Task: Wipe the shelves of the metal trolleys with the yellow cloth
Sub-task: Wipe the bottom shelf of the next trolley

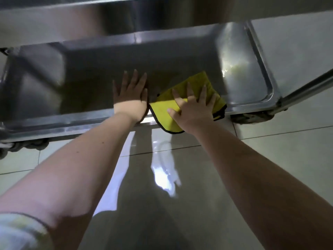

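The step in hand looks like wiping the bottom shelf point(86, 78) of a metal trolley point(306, 87), seen from above with both hands reaching down to it.

The yellow cloth point(163, 115) lies right of the shelf's middle. Most of it is on the shelf floor, and its black-edged near corner hangs over the near rim point(72, 121). The right hand point(193, 109) presses flat on the cloth with fingers spread wide and does not bunch or pinch it. The left hand point(130, 98) lies just left of the cloth, palm down on bare metal with fingers straight and close together. It holds nothing and appears to be bracing the person or steadying the trolley.

The shelf is a shallow tray with a raised lip. Its right end point(243, 69) catches a bright glare, while its left part sits in shadow under an upper shelf point(54, 8). A castor point(252, 117) shows below the near right corner, on the glossy tiled floor point(270, 168).

How much of this shelf is already wiped cannot be told from the metal. The next move probably calls for sliding the cloth sideways under steady palm pressure, reaching into the far corners and along the lip. The hanging corner should be drawn back onto the shelf, so the cloth does not slip off the rim. The left hand will need to shift when the stroke comes its way.
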